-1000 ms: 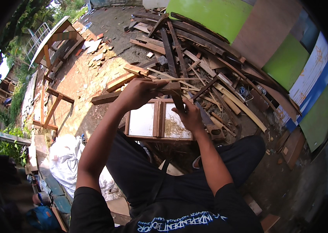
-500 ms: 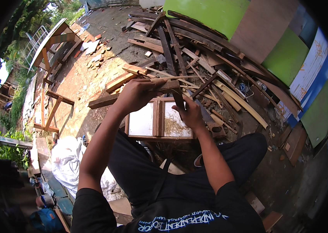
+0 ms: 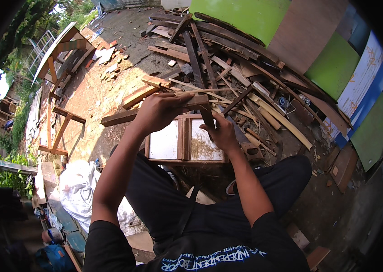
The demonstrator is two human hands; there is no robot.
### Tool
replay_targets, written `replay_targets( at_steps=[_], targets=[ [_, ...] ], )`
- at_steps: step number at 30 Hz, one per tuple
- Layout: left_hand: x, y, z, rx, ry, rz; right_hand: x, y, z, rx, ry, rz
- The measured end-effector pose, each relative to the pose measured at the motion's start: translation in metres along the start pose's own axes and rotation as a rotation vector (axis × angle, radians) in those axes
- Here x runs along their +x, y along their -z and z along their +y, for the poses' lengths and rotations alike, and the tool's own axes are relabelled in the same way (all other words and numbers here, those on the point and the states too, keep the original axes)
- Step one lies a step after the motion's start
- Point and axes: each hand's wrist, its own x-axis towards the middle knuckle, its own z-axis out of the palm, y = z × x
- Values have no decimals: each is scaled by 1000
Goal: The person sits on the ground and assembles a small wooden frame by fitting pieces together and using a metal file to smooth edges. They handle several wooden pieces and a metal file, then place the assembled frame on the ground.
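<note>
My left hand (image 3: 155, 112) is closed over a long wooden bar (image 3: 118, 119), held level above my lap with one end pointing out to the left. At the bar's right end a shorter wooden piece (image 3: 206, 116) angles down toward me. My right hand (image 3: 222, 132) grips that shorter piece with fingers and thumb. The two pieces meet in a corner; whether they are fixed together cannot be seen. Beneath both hands lies a brown wooden frame (image 3: 184, 138) with two white panels, sawdust scattered over the right one.
A handsaw (image 3: 251, 151) lies right of the frame, by my knee. Beyond it spreads a big heap of wooden planks (image 3: 200, 54). Green boards (image 3: 332, 75) stand at the right. A wooden frame structure (image 3: 64, 120) stands at the left, near a white sack (image 3: 79, 183).
Almost nothing differs. The bar's left end has shifted very slightly left, and both hands keep their hold.
</note>
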Motion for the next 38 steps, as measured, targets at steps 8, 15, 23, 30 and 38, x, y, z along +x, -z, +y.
replay_targets(
  at_steps=[8,15,23,30,38],
  targets=[
    [5,-1,2,42,-37,6,1,6,-6,44,-43,-20],
    [13,-3,8,65,-58,16,-1,9,-3,58,-44,6],
    [20,1,14,86,-116,7,-2,12,2,66,-124,-33],
    [10,0,6,102,-100,-18,-23,47,20,588,-294,-148],
    [3,2,0,64,-71,-34,-17,74,22,831,-451,236]
  ],
)
